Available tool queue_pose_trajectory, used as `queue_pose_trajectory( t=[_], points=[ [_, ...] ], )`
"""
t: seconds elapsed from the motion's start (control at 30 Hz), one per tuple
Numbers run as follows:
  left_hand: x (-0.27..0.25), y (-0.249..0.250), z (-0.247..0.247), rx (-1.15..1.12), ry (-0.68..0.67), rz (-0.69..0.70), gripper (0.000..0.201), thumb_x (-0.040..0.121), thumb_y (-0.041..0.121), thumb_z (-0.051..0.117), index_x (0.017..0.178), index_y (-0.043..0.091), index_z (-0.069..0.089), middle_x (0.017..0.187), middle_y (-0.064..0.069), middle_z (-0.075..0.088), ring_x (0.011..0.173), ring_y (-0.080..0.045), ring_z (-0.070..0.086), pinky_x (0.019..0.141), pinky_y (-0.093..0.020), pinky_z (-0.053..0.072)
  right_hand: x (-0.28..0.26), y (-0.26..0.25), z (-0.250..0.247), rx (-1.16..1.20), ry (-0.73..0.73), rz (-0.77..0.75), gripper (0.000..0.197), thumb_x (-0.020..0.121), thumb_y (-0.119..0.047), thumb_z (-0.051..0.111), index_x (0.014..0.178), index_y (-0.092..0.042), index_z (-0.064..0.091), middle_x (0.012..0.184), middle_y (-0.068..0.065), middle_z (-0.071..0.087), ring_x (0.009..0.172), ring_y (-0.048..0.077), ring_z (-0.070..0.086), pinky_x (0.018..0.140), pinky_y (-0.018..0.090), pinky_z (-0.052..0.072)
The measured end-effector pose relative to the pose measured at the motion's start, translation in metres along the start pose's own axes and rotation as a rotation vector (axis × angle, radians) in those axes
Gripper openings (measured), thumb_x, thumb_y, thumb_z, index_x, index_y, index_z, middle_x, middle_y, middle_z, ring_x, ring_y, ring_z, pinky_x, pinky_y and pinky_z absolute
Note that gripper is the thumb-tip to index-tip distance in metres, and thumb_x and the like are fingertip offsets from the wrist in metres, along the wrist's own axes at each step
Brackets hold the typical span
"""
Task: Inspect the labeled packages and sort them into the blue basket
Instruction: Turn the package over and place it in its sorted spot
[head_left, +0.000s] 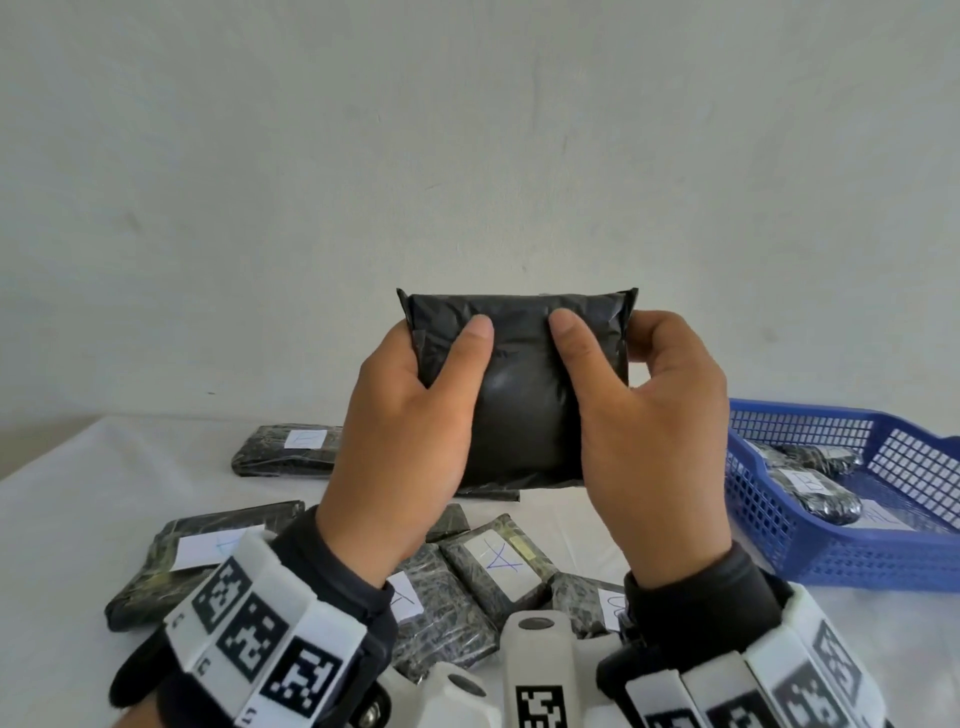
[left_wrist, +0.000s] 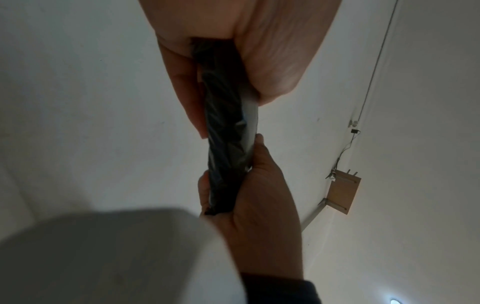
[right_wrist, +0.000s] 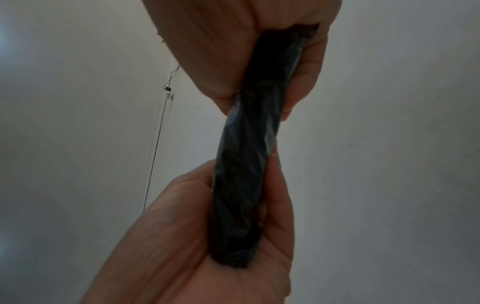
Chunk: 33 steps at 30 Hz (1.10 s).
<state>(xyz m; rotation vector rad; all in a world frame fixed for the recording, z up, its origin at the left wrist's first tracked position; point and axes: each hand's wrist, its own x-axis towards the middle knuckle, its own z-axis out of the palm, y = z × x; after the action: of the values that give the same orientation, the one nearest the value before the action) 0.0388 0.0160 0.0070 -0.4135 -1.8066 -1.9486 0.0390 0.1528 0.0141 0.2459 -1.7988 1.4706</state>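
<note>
Both hands hold one black plastic-wrapped package (head_left: 519, 405) upright in front of me, above the table. My left hand (head_left: 415, 415) grips its left side with the thumb on the near face. My right hand (head_left: 649, 415) grips the right side the same way. The near face is plain black and no label shows on it. The left wrist view shows the package (left_wrist: 226, 144) edge-on, pinched between thumb and fingers, and so does the right wrist view of the package (right_wrist: 249, 164). The blue basket (head_left: 753, 504) stands on the table at the right.
Several black packages with white handwritten labels lie on the white table below my hands, among them one at the back (head_left: 301, 449), one at the left (head_left: 208, 551) and one in the middle (head_left: 493, 561). More labeled packages (head_left: 821, 493) lie inside the basket. A pale wall stands behind.
</note>
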Motion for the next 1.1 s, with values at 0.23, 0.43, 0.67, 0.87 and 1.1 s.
queue_pose_trajectory(
  t=[0.23, 0.43, 0.67, 0.87, 1.1],
  points=[
    [0.001, -0.001, 0.000, -0.083, -0.057, -0.001, 0.038, 0.093, 0.045, 0.059, 0.114, 0.016, 0.071, 0.109, -0.007, 0.078, 0.105, -0.027, 0.075, 0.094, -0.055, 0.059, -0.002, -0.002, 0.003, -0.101, 0.034, -0.029, 0.042, 0.081, -0.062, 0.074, 0.099, -0.025, 0.064, 0.096, -0.007, 0.069, 0.091, 0.009, 0.065, 0.076, 0.024, 0.053],
    [0.002, -0.002, -0.003, -0.126, -0.016, -0.020, 0.030, 0.092, 0.038, 0.059, 0.109, 0.016, 0.071, 0.106, -0.012, 0.078, 0.102, -0.029, 0.076, 0.092, -0.057, 0.060, -0.005, -0.001, 0.002, -0.113, -0.055, -0.111, 0.035, 0.083, -0.058, 0.069, 0.101, -0.029, 0.063, 0.099, -0.008, 0.062, 0.091, 0.000, 0.058, 0.074, 0.008, 0.044],
    [0.009, 0.002, -0.013, -0.147, -0.005, -0.050, 0.020, 0.103, 0.029, 0.062, 0.112, 0.015, 0.073, 0.106, -0.004, 0.080, 0.102, -0.023, 0.077, 0.095, -0.049, 0.059, 0.004, 0.006, -0.003, 0.199, -0.228, -0.008, 0.029, 0.100, -0.015, 0.070, 0.128, -0.021, 0.066, 0.108, -0.005, 0.077, 0.100, 0.013, 0.076, 0.084, 0.032, 0.064],
    [0.008, 0.002, -0.013, -0.151, -0.046, 0.039, 0.032, 0.108, 0.012, 0.049, 0.125, 0.033, 0.065, 0.100, 0.006, 0.081, 0.097, -0.012, 0.078, 0.065, -0.020, 0.059, 0.006, 0.005, -0.007, 0.352, -0.021, 0.016, 0.020, 0.100, -0.008, 0.066, 0.116, -0.020, 0.071, 0.098, -0.007, 0.080, 0.094, 0.006, 0.076, 0.080, 0.019, 0.059],
    [0.006, 0.003, -0.009, -0.147, -0.071, 0.103, 0.033, 0.110, 0.013, 0.045, 0.131, 0.028, 0.065, 0.118, 0.006, 0.077, 0.111, -0.016, 0.074, 0.083, -0.037, 0.062, 0.002, 0.004, -0.002, 0.289, -0.107, 0.014, 0.045, 0.102, -0.013, 0.064, 0.147, -0.020, 0.057, 0.122, -0.013, 0.075, 0.114, 0.003, 0.071, 0.095, 0.026, 0.060]
  ],
)
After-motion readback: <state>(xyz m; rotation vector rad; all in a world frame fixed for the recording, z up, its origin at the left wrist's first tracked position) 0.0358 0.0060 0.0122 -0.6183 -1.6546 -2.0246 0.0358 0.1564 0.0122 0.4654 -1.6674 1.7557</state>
